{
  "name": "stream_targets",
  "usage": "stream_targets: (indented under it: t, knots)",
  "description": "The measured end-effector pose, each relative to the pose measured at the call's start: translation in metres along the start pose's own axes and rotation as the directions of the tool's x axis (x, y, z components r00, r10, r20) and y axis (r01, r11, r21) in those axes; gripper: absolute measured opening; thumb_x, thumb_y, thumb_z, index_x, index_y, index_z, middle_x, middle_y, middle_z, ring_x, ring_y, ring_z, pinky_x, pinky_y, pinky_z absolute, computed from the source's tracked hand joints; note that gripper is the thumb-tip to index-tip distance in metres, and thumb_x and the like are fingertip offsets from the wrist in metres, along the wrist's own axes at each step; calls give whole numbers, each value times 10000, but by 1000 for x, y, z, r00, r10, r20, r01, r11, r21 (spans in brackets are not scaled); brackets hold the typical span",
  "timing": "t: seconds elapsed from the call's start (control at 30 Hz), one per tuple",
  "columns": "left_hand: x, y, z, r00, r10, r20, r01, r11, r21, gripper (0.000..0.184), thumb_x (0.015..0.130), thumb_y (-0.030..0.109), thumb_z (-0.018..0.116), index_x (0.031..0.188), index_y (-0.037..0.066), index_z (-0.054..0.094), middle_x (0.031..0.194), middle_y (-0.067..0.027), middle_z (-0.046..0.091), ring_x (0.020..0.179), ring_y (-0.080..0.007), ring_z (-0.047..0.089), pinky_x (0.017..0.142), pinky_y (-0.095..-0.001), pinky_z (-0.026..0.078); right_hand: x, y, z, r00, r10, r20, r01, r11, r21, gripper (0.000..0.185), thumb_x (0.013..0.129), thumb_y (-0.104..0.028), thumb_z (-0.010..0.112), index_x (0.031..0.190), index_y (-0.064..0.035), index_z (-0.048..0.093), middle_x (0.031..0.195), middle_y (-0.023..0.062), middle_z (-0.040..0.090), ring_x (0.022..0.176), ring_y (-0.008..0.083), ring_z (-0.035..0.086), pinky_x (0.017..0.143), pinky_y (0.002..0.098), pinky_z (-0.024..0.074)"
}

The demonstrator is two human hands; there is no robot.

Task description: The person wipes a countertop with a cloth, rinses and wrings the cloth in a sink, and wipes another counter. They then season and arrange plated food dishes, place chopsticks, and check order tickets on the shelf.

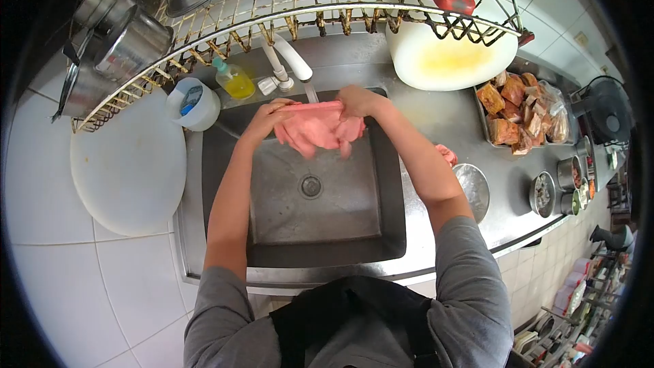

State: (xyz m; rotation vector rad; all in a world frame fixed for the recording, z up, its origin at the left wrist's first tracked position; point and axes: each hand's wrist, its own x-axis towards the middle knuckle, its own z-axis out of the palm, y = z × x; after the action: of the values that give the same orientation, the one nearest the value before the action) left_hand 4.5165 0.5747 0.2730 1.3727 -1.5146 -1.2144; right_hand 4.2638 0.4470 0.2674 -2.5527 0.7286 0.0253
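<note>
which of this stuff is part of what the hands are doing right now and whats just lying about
Seemingly in use:
- pink cloth, held by both hands: left, right
- white faucet
- sink beneath the cloth

Probably just lying about:
- pump bottle of yellow liquid
- metal bowl
- brown chunks
- wire rack

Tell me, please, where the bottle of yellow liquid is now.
In the head view, the bottle stands upper left, between the white tub and the faucet, beyond the sink and left hand.
</note>
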Motion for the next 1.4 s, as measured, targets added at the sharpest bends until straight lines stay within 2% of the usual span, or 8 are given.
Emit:
stream_targets:
  t: [0.17, 0.27, 0.4, 0.57, 0.7, 0.8, 0.87, 1.4]
  knots:
    - [-14, 11, 14, 969, 229, -89, -207, 568, -797, 570, 894, 470, 516, 1301, 73, 487, 1301, -61, 514, 1211, -230, 481, 1022, -337, 379, -19, 23, 1, 993, 117, -18, -73, 721, 689, 320, 834, -253, 677, 1058, -28, 642, 962, 53, 672, 879, 176, 632, 778, 327, 490]
    - [-6, 11, 49, 968, 62, -242, -248, 342, -906, 735, 865, 634, 415, 1365, 95, 384, 1261, -57, 539, 1183, -256, 497, 1018, -385, 387, -11, -23, 14, 959, 170, -228, 252, -141, 957, 327, 862, -259, 663, 1114, -59, 602, 1057, 26, 615, 915, 111, 589, 833, 274, 475]
    - [40, -40, 80, 909, -335, -249, -75, 456, -887, 644, 902, 611, 390, 1301, 107, 430, 1147, -41, 583, 1066, -268, 551, 954, -420, 437, 28, -86, 49, 823, 353, -445, 365, 272, 890, 391, 871, -323, 624, 1133, -38, 568, 991, 74, 636, 876, 171, 611, 772, 344, 496]
    - [55, -60, 92, 999, 21, -38, -43, 285, -957, 385, 934, 430, 483, 1132, 107, 548, 1003, -23, 600, 917, -209, 585, 821, -379, 489, 41, -104, 70, 589, 313, -746, -1, 922, 386, 322, 825, -370, 618, 866, -54, 664, 724, 176, 636, 654, 350, 620, 608, 434, 489]
    - [56, -60, 92, 929, -301, -216, 16, 614, -789, 340, 908, 457, 497, 1047, 154, 563, 988, -44, 604, 895, -226, 604, 801, -414, 505, 34, -92, 63, 506, 379, -775, -62, 912, 405, 327, 842, -330, 573, 749, -23, 633, 686, 223, 600, 639, 411, 589, 595, 472, 466]
    - [55, -114, 80, 956, 291, -40, -113, 240, -964, 344, 931, 444, 471, 1025, 129, 574, 957, -42, 608, 885, -211, 608, 793, -364, 508, 30, -119, 83, 467, 247, -849, 76, 945, 317, 348, 869, -304, 501, 714, -17, 623, 699, 225, 602, 652, 410, 600, 622, 466, 485]
    - [40, -79, 75, 956, 94, -280, -154, 967, -201, 414, 928, 467, 484, 1038, 78, 575, 985, -44, 605, 932, -199, 603, 808, -325, 500, 38, -76, 78, 550, 403, -732, 56, 856, 513, 324, 850, -355, 577, 792, -46, 656, 707, 215, 599, 687, 406, 594, 653, 439, 477]
    - [48, 22, 38, 979, -63, -194, 8, 962, -274, 303, 956, 162, 335, 1184, 68, 510, 1152, -80, 575, 991, -186, 570, 837, -304, 478, 19, -39, 21, 846, 187, -499, 212, 741, 637, 808, 654, -356, 810, 1258, 26, 434, 1175, 213, 498, 1154, 310, 451, 968, 387, 384]
